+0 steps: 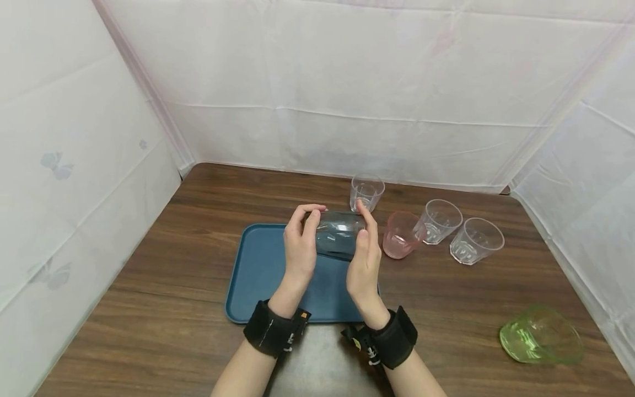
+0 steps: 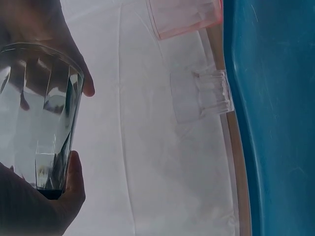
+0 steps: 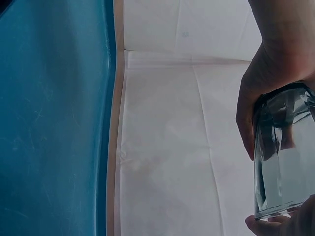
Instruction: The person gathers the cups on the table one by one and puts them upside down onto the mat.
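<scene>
A dark blue-grey faceted glass (image 1: 339, 234) lies on its side in the air above a blue tray (image 1: 258, 264). My left hand (image 1: 300, 242) holds its base end, with fingers and thumb bent round it. At the rim end, my right hand (image 1: 366, 256) grips the glass with thumb and fingers. In the left wrist view the faceted wall of the glass (image 2: 49, 108) shows between the two hands. The right wrist view shows the same glass (image 3: 285, 152) at its right edge, the base toward the top.
A pink glass (image 1: 398, 237) stands right of the hands, beside two clear glasses (image 1: 439, 220) (image 1: 476, 241). Behind the hands is another clear glass (image 1: 367, 190). A green glass (image 1: 538, 335) is at the front right of the wooden table (image 1: 163, 292). White sheets (image 1: 317, 77) enclose the back and sides.
</scene>
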A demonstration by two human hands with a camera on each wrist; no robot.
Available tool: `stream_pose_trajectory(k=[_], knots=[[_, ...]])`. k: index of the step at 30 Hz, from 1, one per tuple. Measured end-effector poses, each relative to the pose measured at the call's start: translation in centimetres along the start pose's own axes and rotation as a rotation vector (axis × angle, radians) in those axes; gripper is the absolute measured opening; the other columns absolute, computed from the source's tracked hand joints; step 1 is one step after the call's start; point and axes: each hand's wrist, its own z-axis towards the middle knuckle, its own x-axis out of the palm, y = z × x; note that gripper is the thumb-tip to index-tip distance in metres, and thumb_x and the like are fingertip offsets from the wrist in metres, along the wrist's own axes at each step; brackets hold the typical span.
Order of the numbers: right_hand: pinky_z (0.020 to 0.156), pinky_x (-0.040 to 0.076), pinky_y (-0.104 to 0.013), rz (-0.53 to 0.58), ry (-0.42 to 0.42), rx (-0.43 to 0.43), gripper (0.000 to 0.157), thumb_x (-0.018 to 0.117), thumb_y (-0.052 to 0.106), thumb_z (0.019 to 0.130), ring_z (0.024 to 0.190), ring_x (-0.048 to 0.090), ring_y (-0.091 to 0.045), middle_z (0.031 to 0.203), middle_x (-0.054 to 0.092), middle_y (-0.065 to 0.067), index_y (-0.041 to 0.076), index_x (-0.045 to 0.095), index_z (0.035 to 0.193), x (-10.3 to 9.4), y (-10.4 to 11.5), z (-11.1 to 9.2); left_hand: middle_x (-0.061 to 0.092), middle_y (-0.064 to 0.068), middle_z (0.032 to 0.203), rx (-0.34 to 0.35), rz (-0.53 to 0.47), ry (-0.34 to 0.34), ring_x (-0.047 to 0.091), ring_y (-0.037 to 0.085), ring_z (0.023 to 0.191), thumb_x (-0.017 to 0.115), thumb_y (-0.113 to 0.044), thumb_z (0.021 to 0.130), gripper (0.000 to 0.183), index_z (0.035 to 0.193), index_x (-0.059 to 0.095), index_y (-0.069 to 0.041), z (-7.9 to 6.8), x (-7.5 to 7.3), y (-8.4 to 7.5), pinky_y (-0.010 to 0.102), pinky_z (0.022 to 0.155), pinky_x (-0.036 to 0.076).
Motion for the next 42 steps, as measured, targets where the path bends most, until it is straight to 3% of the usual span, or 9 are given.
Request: stream_pose_trajectory(k=[6, 13, 26, 35, 42], knots=[[0.102, 0.028, -0.046, 0.009, 0.011, -0.006, 0.043, 0.022, 0.027, 0.102, 0.129, 0.032, -0.019, 0.14, 0.038, -0.008, 0.008, 0.036, 0.137, 0.0, 0.0, -0.1, 0.061, 0.006, 0.094, 0.048, 0.036, -0.015, 0.033, 0.018, 0.054, 0.044, -0.026, 0.096, 0.029, 0.103, 0.064, -0.007, 0.1, -0.2, 0.1, 0.03, 0.062, 0.037], [0.099, 0.031, -0.045, 0.004, 0.018, -0.014, 0.042, 0.023, 0.029, 0.101, 0.126, 0.036, -0.019, 0.134, 0.044, -0.009, 0.006, 0.04, 0.132, 0.0, -0.2, -0.2, 0.062, 0.008, 0.09, 0.105, 0.04, -0.027, 0.044, 0.017, 0.062, 0.049, -0.024, 0.094, 0.026, 0.102, 0.065, -0.006, 0.2, -0.5, 0.3, 0.029, 0.06, 0.038], [0.093, 0.035, -0.043, -0.005, 0.037, -0.023, 0.036, 0.026, 0.017, 0.1, 0.12, 0.04, -0.02, 0.131, 0.048, -0.008, 0.004, 0.043, 0.128, 0.0, -0.3, -0.2, 0.062, 0.006, 0.08, 0.168, 0.077, -0.075, 0.037, 0.015, 0.051, 0.053, -0.024, 0.091, 0.024, 0.097, 0.067, -0.006, 0.5, -0.7, 0.4, 0.028, 0.05, 0.033], [0.096, 0.034, -0.044, -0.032, 0.054, 0.025, 0.036, 0.026, 0.0, 0.092, 0.117, 0.043, -0.021, 0.126, 0.051, -0.013, -0.001, 0.045, 0.123, 0.1, 0.0, -0.1, 0.062, 0.007, 0.08, 0.199, 0.084, -0.097, 0.045, 0.014, 0.056, 0.054, -0.023, 0.091, 0.022, 0.093, 0.068, -0.005, 0.6, -0.9, 0.4, 0.026, 0.052, 0.037], [0.097, 0.036, -0.043, -0.036, 0.065, 0.044, 0.041, 0.026, -0.005, 0.086, 0.116, 0.045, -0.019, 0.125, 0.052, -0.009, 0.002, 0.046, 0.122, 0.1, 0.0, -0.2, 0.062, 0.009, 0.083, 0.198, 0.104, -0.095, 0.045, 0.014, 0.057, 0.054, -0.017, 0.091, 0.02, 0.092, 0.068, -0.004, 0.8, -1.2, 0.3, 0.026, 0.053, 0.037]])
